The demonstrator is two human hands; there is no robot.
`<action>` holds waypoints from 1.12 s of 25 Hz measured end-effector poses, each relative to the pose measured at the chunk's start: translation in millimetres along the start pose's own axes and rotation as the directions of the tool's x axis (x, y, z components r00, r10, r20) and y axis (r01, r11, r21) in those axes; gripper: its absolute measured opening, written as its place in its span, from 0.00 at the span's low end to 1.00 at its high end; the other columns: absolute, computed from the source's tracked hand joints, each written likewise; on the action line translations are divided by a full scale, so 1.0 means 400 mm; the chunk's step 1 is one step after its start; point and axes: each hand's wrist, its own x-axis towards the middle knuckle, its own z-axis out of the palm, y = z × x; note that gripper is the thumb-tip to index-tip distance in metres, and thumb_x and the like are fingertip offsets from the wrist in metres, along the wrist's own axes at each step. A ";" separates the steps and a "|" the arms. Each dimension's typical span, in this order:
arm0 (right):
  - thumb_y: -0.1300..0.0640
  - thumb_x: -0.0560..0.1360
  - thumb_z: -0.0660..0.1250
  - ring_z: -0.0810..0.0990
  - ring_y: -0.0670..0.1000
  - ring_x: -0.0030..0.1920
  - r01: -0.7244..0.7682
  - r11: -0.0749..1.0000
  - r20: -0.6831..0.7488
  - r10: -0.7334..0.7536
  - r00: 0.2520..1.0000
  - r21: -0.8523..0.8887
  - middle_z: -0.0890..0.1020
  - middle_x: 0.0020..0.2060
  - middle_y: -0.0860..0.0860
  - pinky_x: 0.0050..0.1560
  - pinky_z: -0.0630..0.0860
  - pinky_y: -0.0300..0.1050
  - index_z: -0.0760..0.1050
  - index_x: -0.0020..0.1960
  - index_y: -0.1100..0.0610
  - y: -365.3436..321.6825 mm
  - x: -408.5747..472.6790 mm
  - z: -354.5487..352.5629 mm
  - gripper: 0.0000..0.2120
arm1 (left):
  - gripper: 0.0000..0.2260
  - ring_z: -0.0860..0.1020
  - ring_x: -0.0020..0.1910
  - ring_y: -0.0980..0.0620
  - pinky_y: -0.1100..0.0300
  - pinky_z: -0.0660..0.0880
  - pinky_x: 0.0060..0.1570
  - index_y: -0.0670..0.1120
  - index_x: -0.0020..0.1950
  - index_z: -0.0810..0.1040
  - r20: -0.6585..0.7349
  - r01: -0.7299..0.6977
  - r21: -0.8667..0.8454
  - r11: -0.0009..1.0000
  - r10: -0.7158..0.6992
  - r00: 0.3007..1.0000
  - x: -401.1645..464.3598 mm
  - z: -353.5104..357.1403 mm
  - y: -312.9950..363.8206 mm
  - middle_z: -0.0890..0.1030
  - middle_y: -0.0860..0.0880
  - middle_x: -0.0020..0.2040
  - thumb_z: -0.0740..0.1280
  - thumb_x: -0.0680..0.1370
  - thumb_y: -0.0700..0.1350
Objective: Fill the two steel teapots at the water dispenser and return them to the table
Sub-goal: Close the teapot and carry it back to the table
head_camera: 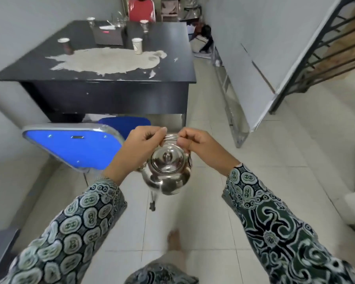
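A shiny steel teapot (167, 171) with its lid on hangs in front of me above the tiled floor. Its wire handle runs between my two hands. My left hand (140, 146) pinches the handle from the left and my right hand (195, 144) pinches it from the right. A second spout shows at the pot's left side; whether another teapot hangs behind it I cannot tell. The black table (39, 68) with a worn pale patch stands ahead, beyond the hands. No water dispenser is in view.
Paper cups (137, 45) and a dark box (108, 34) sit on the table. A blue chair (74, 149) stands between me and the table, a red chair (141, 10) behind it. A white board (246, 78) leans at the right, beside a stair railing (320, 52).
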 end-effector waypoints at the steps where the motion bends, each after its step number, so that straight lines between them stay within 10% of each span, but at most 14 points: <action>1: 0.61 0.77 0.60 0.70 0.47 0.34 -0.021 1.000 -0.002 0.021 1.000 0.005 0.72 0.32 0.48 0.41 0.69 0.42 0.72 0.39 0.55 0.009 0.052 -0.046 0.08 | 0.20 0.62 0.25 0.57 0.58 0.61 0.31 0.47 0.27 0.67 0.007 0.008 0.006 1.000 -0.008 1.000 0.078 0.006 -0.003 0.65 0.54 0.24 0.60 0.79 0.49; 11: 0.62 0.77 0.61 0.71 0.45 0.33 -0.029 0.999 -0.004 0.029 1.000 0.043 0.75 0.32 0.47 0.43 0.70 0.41 0.74 0.44 0.61 0.118 0.572 -0.398 0.06 | 0.20 0.62 0.26 0.53 0.58 0.61 0.31 0.47 0.27 0.68 0.036 0.008 -0.022 1.000 -0.008 0.999 0.717 0.009 -0.056 0.66 0.46 0.26 0.60 0.79 0.49; 28: 0.68 0.78 0.55 0.79 0.46 0.41 -0.067 0.981 0.573 -0.050 0.818 0.182 0.80 0.42 0.53 0.44 0.77 0.34 0.71 0.59 0.70 0.227 1.580 -0.988 0.13 | 0.27 0.59 0.22 0.57 0.66 0.62 0.26 0.48 0.18 0.66 -0.351 0.120 -0.013 0.993 -0.117 0.929 1.751 -0.059 -0.146 0.63 0.53 0.19 0.62 0.79 0.48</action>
